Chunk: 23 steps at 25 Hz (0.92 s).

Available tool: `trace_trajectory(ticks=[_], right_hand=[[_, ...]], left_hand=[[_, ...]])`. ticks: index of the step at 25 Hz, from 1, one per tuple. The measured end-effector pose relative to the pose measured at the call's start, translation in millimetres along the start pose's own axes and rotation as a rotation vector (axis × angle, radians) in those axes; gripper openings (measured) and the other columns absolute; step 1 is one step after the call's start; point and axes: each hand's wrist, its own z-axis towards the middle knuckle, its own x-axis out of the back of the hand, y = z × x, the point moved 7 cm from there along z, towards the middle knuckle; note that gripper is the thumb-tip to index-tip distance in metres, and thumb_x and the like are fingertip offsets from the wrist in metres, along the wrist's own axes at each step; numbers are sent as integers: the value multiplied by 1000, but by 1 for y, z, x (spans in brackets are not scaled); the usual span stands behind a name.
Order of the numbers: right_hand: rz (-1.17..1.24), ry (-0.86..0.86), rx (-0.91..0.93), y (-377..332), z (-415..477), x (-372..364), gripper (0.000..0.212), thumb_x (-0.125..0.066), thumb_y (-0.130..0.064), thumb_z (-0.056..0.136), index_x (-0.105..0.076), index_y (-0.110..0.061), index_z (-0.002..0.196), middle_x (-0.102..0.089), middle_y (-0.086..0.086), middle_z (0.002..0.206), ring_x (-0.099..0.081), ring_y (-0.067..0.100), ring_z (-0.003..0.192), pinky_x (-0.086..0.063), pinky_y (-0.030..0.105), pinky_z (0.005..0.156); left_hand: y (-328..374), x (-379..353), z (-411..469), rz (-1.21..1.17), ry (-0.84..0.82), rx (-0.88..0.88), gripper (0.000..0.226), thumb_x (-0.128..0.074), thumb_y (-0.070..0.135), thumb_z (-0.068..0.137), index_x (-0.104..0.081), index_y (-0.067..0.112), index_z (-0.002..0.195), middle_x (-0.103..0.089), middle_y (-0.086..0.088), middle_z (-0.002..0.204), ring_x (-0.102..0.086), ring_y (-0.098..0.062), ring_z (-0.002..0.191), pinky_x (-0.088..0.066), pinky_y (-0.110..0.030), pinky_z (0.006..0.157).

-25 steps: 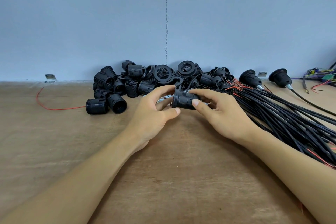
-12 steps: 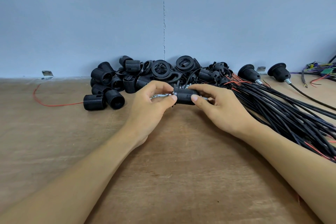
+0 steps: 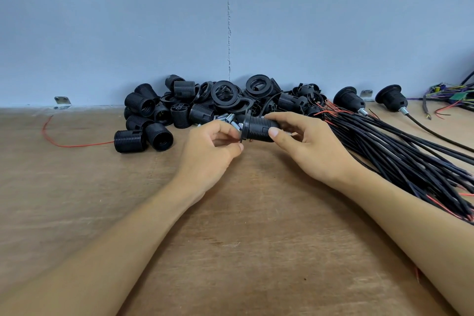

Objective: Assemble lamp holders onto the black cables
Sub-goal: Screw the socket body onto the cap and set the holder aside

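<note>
black holder [image 3: 259, 129] sits between both hands just above the surface [image 3: 256, 238], in front of the parts pile [image 3: 205, 105]. right hand [image 3: 315, 151] fingers clamp its barrel; left hand [image 3: 210, 154] fingers pinch the flange rim. its long axis runs left-right, flange end pointing left. i judge i'm seating the collar; next calls for a steady twist, then a cable [image 3: 384, 146] fed in.

Wooden table [image 3: 230, 251], lamp holders [image 3: 195, 108], black cables [image 3: 400, 151]
</note>
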Motion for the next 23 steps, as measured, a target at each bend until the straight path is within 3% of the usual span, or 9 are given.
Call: trace_trajectory(ticks=[2, 5, 8, 11, 14, 16, 19, 23], right_hand=[[-44, -25, 16, 0, 0, -2, 27, -63, -24, 97, -69, -28, 123, -68, -26, 101, -61, -9, 96, -41, 9, 85], [-121, -69, 42, 1, -1, -8, 33, -64, -28, 96, -66, -30, 128, -68, -19, 117, -60, -3, 109, -43, 13, 94], [-151, -64, 39, 2, 0, -9, 33, -65, -29, 95, -66, -30, 129, -67, -21, 114, -59, -2, 108, -40, 6, 91], [-141, -36, 13, 4, 1, -7, 30, -65, -26, 96, -67, -27, 126, -69, -17, 109, -61, -1, 103, -40, 6, 90], [-87, -10, -31, 6, 3, -4, 27, -63, -25, 97, -69, -25, 123, -71, -13, 108, -63, 1, 102, -43, 15, 92], [-26, 6, -56, 9, 4, -1, 25, -62, -23, 98, -70, -25, 122, -72, -12, 107, -64, 1, 99, -44, 19, 91], [96, 23, -122, 14, 5, 3, 26, -62, -24, 99, -69, -25, 124, -73, -9, 107, -66, 6, 96, -51, 32, 98], [169, 24, -125, 15, 5, 5, 25, -63, -25, 98, -68, -27, 122, -73, -10, 107, -67, 6, 95, -53, 36, 97]], left_hand=[[0, -1, 0, -14, -24, 33, 35, -67, -8, 86, -72, 25, 96, -79, 11, 88, -73, -3, 87, -51, -18, 82], [-3, -2, 1, -66, 18, 100, 42, -53, -7, 90, -67, 25, 114, -79, 8, 94, -73, -15, 97, -56, -40, 96], [0, -6, 0, -108, 29, 100, 40, -49, 0, 93, -65, 23, 122, -78, 6, 102, -71, -16, 105, -53, -46, 102], [7, -9, -3, -109, 19, 36, 39, -52, 5, 95, -66, 22, 127, -77, 11, 110, -68, -5, 110, -51, -35, 105], [13, -13, -6, -60, -24, -58, 40, -57, 8, 97, -67, 24, 132, -72, 17, 117, -62, 13, 110, -45, -5, 93], [17, -12, -8, -33, -29, -115, 37, -60, 9, 98, -69, 26, 129, -71, 20, 116, -61, 16, 108, -41, 2, 86], [18, -10, -9, -19, 3, -151, 26, -63, 12, 97, -75, 28, 113, -75, 21, 104, -65, 13, 101, -44, 0, 83], [12, -8, -7, -16, 46, -92, 13, -61, 27, 99, -71, 31, 93, -73, 23, 85, -67, 7, 85, -51, -14, 79]])
